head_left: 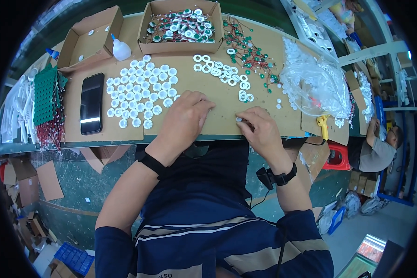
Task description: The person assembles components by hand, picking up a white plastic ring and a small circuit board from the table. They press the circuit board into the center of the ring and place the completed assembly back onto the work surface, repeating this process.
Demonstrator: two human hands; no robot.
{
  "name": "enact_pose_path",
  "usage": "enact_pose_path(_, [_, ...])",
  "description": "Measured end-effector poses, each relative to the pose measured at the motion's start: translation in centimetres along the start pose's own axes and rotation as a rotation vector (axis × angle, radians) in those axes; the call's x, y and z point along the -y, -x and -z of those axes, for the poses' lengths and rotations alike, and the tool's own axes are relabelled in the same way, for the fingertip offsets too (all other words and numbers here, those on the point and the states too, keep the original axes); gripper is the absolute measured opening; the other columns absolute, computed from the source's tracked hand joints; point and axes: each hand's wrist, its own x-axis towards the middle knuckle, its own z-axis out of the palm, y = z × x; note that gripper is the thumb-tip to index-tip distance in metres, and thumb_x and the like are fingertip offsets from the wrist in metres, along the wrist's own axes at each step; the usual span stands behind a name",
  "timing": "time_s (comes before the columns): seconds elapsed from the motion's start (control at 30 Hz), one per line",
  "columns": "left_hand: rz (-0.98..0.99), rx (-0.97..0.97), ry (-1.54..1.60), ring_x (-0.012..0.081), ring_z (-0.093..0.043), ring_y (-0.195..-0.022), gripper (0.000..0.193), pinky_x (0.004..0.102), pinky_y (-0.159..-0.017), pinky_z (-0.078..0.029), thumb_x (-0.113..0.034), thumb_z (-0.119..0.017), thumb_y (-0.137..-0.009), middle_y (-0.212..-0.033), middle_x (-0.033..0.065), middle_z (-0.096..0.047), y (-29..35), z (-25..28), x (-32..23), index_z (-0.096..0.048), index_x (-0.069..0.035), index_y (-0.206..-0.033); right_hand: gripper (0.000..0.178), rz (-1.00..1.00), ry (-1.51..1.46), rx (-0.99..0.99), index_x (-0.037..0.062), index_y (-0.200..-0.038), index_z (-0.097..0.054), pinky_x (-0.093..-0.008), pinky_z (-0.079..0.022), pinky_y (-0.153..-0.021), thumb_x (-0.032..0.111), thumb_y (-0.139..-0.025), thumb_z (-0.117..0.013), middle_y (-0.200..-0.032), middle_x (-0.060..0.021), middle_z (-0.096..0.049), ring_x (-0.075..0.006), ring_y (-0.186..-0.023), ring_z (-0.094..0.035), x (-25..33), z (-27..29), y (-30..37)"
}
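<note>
My left hand point(184, 116) is over the cardboard-covered table, its fingers pinched together; whatever sits at the fingertips is too small to make out. To its right, my right hand point(260, 127) pinches a small pale disc point(239, 119) between thumb and fingers. Beside my left hand lie many round white caps point(136, 92), spread in loose rows. White rings point(224, 72) lie in a cluster beyond the gap between my hands. Farther right are small green round circuit boards point(248, 51) with red wires. A few tiny white discs point(279, 101) rest nearest my right hand.
A box point(180, 47) of wired assemblies stands at the back, beside a shallower box point(85, 34) and a white squeeze bottle point(121, 50). A black phone point(92, 103) and green board panels point(48, 95) lie left. A plastic bag point(317, 88) and yellow tool point(323, 126) are right; another person point(377, 150) sits beyond.
</note>
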Motion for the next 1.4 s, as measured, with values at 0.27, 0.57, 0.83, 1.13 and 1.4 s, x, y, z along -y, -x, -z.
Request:
enact_pose_path(0.27, [-0.048, -0.033, 0.043, 0.0376, -0.072, -0.117, 0.028, 0.0492, -0.104, -0.06, 0.0, -0.08, -0.096, -0.12, 0.0145, -0.078, 0.5, 0.6, -0.3, -0.083, -0.002, -0.123, 0.024, 0.042, 0.007, 0.045, 0.0027, -0.122, -0.086, -0.0388, -0.062, -0.082, 0.001, -0.098, -0.084, -0.111, -0.0123, -0.078, -0.0294, -0.096, -0.077, 0.1, 0.0, -0.5])
enact_pose_path(0.57, [-0.015, 0.027, 0.063, 0.0375, -0.07, -0.125, 0.044, 0.0492, -0.109, -0.058, 0.002, -0.078, -0.095, -0.128, 0.0147, -0.076, 1.6, 1.2, -0.5, -0.076, -0.003, -0.139, 0.023, -0.075, -0.041, 0.065, 0.0012, -0.122, -0.085, -0.0332, -0.063, -0.074, 0.0, -0.099, -0.083, -0.111, -0.0099, -0.078, -0.0204, -0.085, -0.078, 0.7, -0.1, -0.5])
enact_pose_path(0.83, [-0.014, -0.014, 0.096, 0.0397, -0.069, -0.121, 0.055, 0.0504, -0.108, -0.057, 0.004, -0.079, -0.093, -0.125, 0.0151, -0.076, 1.2, 1.0, -0.4, -0.071, -0.005, -0.146, 0.021, -0.024, -0.101, 0.036, 0.0003, -0.12, -0.084, -0.0326, -0.062, -0.072, 0.001, -0.099, -0.084, -0.104, -0.0101, -0.077, -0.0202, -0.08, -0.077, 2.8, -1.5, -2.6])
enact_pose_path(1.13, [0.001, -0.001, 0.082, 0.0378, -0.069, -0.123, 0.053, 0.0501, -0.107, -0.058, 0.001, -0.076, -0.096, -0.122, 0.0152, -0.075, 1.4, 0.9, -0.2, -0.07, -0.004, -0.148, 0.02, 0.03, -0.059, 0.037, 0.0, -0.116, -0.083, -0.0366, -0.061, -0.071, 0.004, -0.097, -0.086, -0.098, -0.0117, -0.077, -0.0246, -0.078, -0.076, 4.6, -4.0, -4.7])
enact_pose_path(1.4, [-0.009, -0.016, 0.099, 0.0398, -0.068, -0.119, 0.062, 0.0511, -0.106, -0.057, 0.007, -0.077, -0.092, -0.119, 0.0157, -0.073, 1.6, 0.7, 0.0, -0.068, -0.005, -0.153, 0.016, 0.024, -0.03, 0.053, -0.0005, -0.109, -0.084, -0.0402, -0.058, -0.068, 0.007, -0.095, -0.088, -0.093, -0.0129, -0.075, -0.0279, -0.073, -0.072, 4.7, -4.5, -4.8])
